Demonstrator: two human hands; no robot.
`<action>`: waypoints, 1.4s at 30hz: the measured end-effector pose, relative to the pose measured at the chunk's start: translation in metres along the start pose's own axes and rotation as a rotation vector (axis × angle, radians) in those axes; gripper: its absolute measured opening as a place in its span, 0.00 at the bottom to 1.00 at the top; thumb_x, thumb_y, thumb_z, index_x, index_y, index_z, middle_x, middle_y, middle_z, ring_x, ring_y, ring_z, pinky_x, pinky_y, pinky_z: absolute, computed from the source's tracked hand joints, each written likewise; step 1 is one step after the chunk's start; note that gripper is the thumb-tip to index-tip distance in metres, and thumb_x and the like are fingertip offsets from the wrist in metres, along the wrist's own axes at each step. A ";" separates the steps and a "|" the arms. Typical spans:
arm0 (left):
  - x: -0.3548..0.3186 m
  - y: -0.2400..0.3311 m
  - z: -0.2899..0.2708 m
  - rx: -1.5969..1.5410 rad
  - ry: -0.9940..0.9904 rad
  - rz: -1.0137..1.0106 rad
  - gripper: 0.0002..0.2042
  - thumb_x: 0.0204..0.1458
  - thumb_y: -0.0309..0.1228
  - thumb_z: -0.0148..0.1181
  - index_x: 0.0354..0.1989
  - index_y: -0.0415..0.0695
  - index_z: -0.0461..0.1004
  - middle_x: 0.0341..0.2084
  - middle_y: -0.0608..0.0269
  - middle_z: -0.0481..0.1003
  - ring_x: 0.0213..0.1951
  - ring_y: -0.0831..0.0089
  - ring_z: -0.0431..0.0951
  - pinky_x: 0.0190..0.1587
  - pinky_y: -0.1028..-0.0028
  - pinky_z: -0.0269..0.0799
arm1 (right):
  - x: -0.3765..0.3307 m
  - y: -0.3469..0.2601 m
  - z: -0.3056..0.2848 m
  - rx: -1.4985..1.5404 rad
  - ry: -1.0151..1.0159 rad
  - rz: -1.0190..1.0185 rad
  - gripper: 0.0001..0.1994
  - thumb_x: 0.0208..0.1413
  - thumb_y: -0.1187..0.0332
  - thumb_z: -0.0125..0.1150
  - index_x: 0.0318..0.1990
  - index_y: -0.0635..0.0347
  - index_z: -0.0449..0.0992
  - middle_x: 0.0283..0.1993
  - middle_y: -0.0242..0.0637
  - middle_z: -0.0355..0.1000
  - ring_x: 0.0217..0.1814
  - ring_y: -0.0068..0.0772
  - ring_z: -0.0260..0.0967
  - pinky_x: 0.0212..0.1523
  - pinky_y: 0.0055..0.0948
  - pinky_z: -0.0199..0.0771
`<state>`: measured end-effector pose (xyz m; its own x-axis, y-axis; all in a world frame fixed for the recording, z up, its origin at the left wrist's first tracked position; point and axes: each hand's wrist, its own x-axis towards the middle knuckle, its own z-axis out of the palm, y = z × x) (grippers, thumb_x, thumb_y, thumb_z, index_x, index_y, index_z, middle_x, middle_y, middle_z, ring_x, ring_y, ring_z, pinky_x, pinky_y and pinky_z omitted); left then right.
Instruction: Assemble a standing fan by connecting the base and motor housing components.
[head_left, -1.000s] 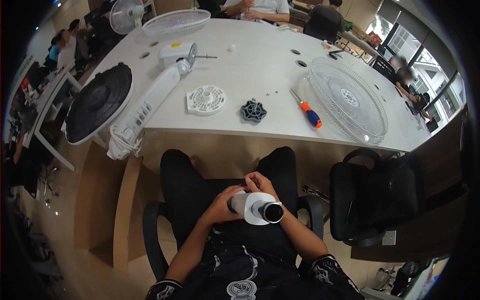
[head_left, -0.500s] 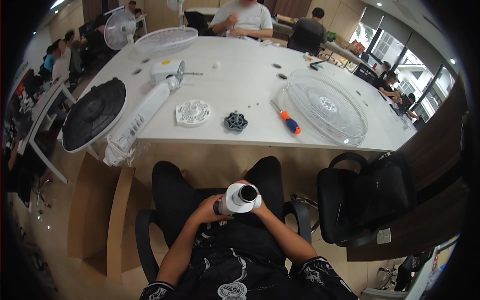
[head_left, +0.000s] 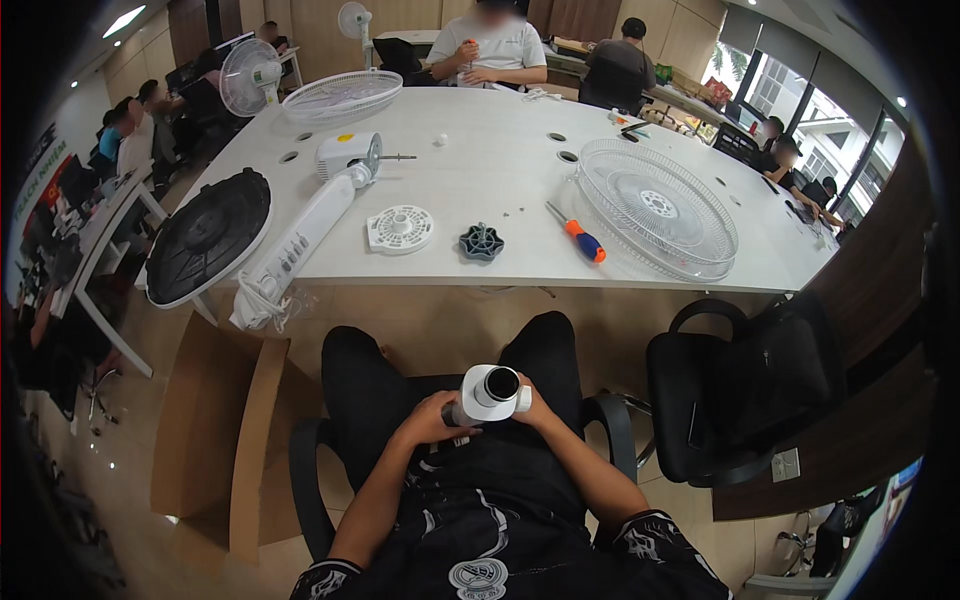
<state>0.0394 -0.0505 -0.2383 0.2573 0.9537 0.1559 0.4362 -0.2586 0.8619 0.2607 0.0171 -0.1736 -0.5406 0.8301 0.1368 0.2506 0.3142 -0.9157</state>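
Head view: we see the left hand and right hand gripping the white tubular part, seemingly to steady it, its black opening facing up.

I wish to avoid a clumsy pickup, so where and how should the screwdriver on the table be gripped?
Probably best to grip the screwdriver by its thick blue-and-orange handle, coming from the near side with the right hand once free: it lies flat, handle toward the person, thin shaft pointing away and leftward.

Head-worn fisheye view, facing down, hands near, table beyond
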 end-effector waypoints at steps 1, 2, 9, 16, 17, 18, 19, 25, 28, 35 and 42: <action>0.001 -0.001 -0.001 -0.019 -0.006 -0.006 0.33 0.34 0.45 0.80 0.51 0.45 0.76 0.45 0.50 0.77 0.48 0.53 0.78 0.52 0.61 0.73 | 0.002 0.002 0.001 0.004 -0.003 0.001 0.14 0.62 0.61 0.61 0.44 0.66 0.77 0.39 0.38 0.79 0.40 0.26 0.76 0.43 0.29 0.75; 0.001 -0.003 -0.001 -0.018 -0.005 -0.011 0.33 0.34 0.45 0.80 0.51 0.45 0.76 0.45 0.50 0.77 0.48 0.53 0.78 0.52 0.61 0.73 | 0.004 0.007 0.003 0.034 -0.045 -0.009 0.13 0.62 0.62 0.60 0.44 0.65 0.77 0.39 0.39 0.79 0.41 0.28 0.76 0.44 0.29 0.75; 0.005 -0.012 0.000 -0.019 -0.010 -0.044 0.34 0.34 0.48 0.79 0.50 0.44 0.76 0.45 0.50 0.77 0.50 0.53 0.78 0.54 0.61 0.72 | 0.012 -0.004 0.008 0.054 -0.134 -0.044 0.10 0.61 0.69 0.55 0.46 0.65 0.76 0.39 0.42 0.78 0.43 0.33 0.75 0.47 0.32 0.72; 0.008 -0.004 0.000 0.015 -0.065 -0.131 0.38 0.34 0.52 0.78 0.51 0.40 0.74 0.47 0.47 0.76 0.51 0.52 0.77 0.56 0.61 0.71 | 0.009 -0.014 0.005 0.142 0.012 0.009 0.11 0.65 0.65 0.51 0.40 0.64 0.75 0.33 0.36 0.74 0.37 0.26 0.69 0.41 0.29 0.70; 0.008 -0.006 0.003 0.013 -0.068 -0.128 0.38 0.34 0.52 0.78 0.51 0.40 0.74 0.47 0.47 0.76 0.51 0.52 0.77 0.56 0.61 0.71 | 0.007 -0.008 0.003 0.122 0.020 -0.023 0.13 0.67 0.63 0.49 0.38 0.64 0.74 0.31 0.34 0.72 0.36 0.24 0.66 0.40 0.28 0.68; 0.006 -0.005 0.001 0.025 -0.047 -0.106 0.38 0.34 0.52 0.78 0.52 0.40 0.74 0.48 0.47 0.76 0.52 0.52 0.77 0.56 0.61 0.71 | 0.009 -0.011 0.005 0.116 0.018 -0.067 0.15 0.69 0.60 0.47 0.36 0.63 0.73 0.30 0.32 0.69 0.34 0.21 0.63 0.38 0.27 0.67; 0.003 -0.004 -0.001 0.036 -0.028 -0.084 0.38 0.34 0.52 0.78 0.52 0.41 0.74 0.48 0.47 0.76 0.52 0.52 0.77 0.56 0.61 0.71 | 0.009 -0.014 0.006 0.126 0.013 -0.076 0.15 0.69 0.60 0.47 0.36 0.63 0.73 0.30 0.32 0.69 0.34 0.21 0.63 0.38 0.27 0.67; 0.003 -0.002 -0.001 0.053 -0.021 -0.027 0.36 0.35 0.51 0.78 0.50 0.42 0.74 0.45 0.47 0.76 0.50 0.51 0.77 0.54 0.60 0.71 | 0.006 -0.027 0.005 0.145 0.020 -0.019 0.22 0.70 0.53 0.45 0.33 0.63 0.71 0.28 0.29 0.66 0.33 0.19 0.61 0.36 0.25 0.65; 0.003 0.005 -0.001 0.047 0.011 0.025 0.34 0.35 0.46 0.79 0.50 0.42 0.73 0.43 0.48 0.77 0.48 0.51 0.78 0.53 0.60 0.72 | 0.006 -0.023 0.006 0.156 0.037 -0.035 0.22 0.70 0.52 0.45 0.33 0.63 0.71 0.27 0.28 0.65 0.32 0.19 0.59 0.35 0.25 0.64; 0.005 0.034 -0.001 -0.136 -0.055 -0.132 0.36 0.41 0.41 0.77 0.59 0.42 0.69 0.45 0.46 0.78 0.48 0.51 0.79 0.51 0.60 0.74 | -0.002 -0.006 0.005 0.303 -0.136 -0.086 0.25 0.64 0.49 0.55 0.52 0.64 0.72 0.49 0.45 0.75 0.53 0.39 0.72 0.56 0.36 0.69; 0.004 0.062 -0.016 -0.009 0.233 0.222 0.31 0.44 0.34 0.72 0.57 0.40 0.66 0.49 0.44 0.73 0.52 0.47 0.76 0.54 0.59 0.72 | 0.013 -0.090 0.013 0.049 -0.139 -0.327 0.37 0.37 0.61 0.82 0.57 0.60 0.70 0.60 0.43 0.68 0.70 0.43 0.59 0.65 0.43 0.62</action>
<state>0.0533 -0.0599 -0.1763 0.1399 0.8841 0.4458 0.3835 -0.4635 0.7988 0.2206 -0.0062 -0.0941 -0.6907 0.6177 0.3760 0.0093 0.5274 -0.8495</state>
